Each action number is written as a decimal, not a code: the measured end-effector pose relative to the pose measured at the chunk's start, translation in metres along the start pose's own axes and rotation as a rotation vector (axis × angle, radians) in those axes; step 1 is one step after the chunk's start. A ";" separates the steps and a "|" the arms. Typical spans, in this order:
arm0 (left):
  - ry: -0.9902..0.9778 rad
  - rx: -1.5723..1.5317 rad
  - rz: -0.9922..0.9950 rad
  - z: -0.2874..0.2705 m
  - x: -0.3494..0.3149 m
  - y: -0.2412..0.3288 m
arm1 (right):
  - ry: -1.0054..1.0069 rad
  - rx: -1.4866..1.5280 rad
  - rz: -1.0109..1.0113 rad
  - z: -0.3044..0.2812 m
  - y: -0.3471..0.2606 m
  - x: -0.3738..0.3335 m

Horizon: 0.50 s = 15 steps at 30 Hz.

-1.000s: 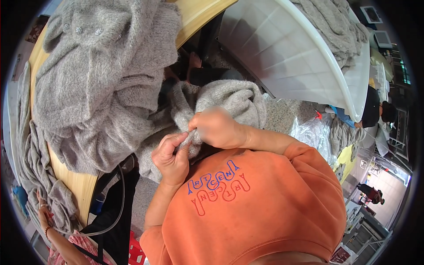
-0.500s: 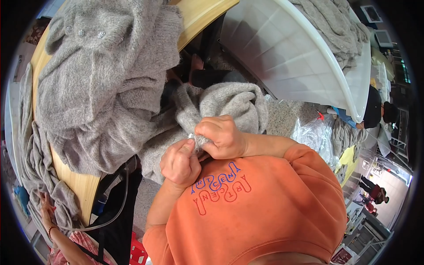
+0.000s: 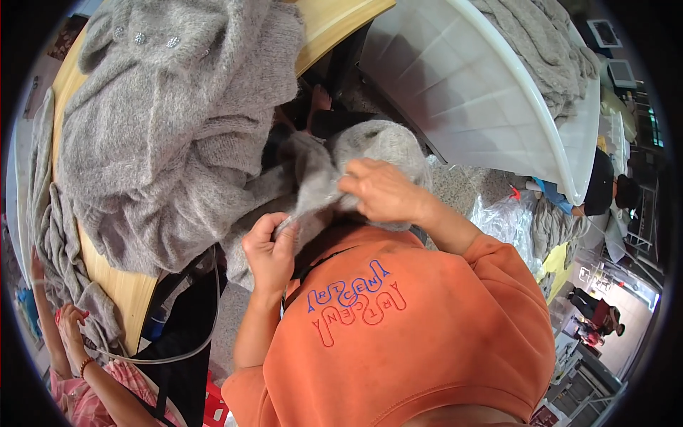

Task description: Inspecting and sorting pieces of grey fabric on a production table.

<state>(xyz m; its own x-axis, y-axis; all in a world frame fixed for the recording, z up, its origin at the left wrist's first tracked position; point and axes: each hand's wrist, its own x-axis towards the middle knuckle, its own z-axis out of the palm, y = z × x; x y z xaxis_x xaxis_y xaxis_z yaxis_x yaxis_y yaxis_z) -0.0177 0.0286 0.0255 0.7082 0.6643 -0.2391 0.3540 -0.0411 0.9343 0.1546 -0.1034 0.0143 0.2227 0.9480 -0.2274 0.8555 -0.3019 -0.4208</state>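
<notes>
Set apart, the left hand (image 3: 270, 249) is pinching and the right hand (image 3: 384, 191) is gripping one grey knit garment (image 3: 315, 193), apparently holding the stretch between them taut

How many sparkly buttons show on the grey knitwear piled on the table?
3 clearly: left button, middle button and right button, in a row across the upper grey knitwear. A fainter glint farther right may be a fourth; folds could hide more.
</notes>
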 end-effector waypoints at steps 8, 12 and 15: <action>-0.177 -0.059 0.025 0.007 -0.002 0.009 | 0.150 1.004 -0.294 0.021 -0.024 0.012; -0.277 0.022 0.011 0.010 -0.002 0.001 | 0.237 1.039 -0.277 0.028 -0.036 0.010; -0.317 -0.043 -0.040 0.011 -0.002 -0.001 | 0.511 0.735 -0.394 0.032 -0.037 0.011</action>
<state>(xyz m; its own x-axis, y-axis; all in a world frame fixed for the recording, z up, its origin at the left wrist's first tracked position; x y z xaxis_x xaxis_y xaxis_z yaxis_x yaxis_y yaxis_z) -0.0130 0.0192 0.0219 0.8515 0.3989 -0.3405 0.3647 0.0162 0.9310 0.1105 -0.0853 -0.0005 0.3074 0.8714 0.3824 0.4459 0.2231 -0.8668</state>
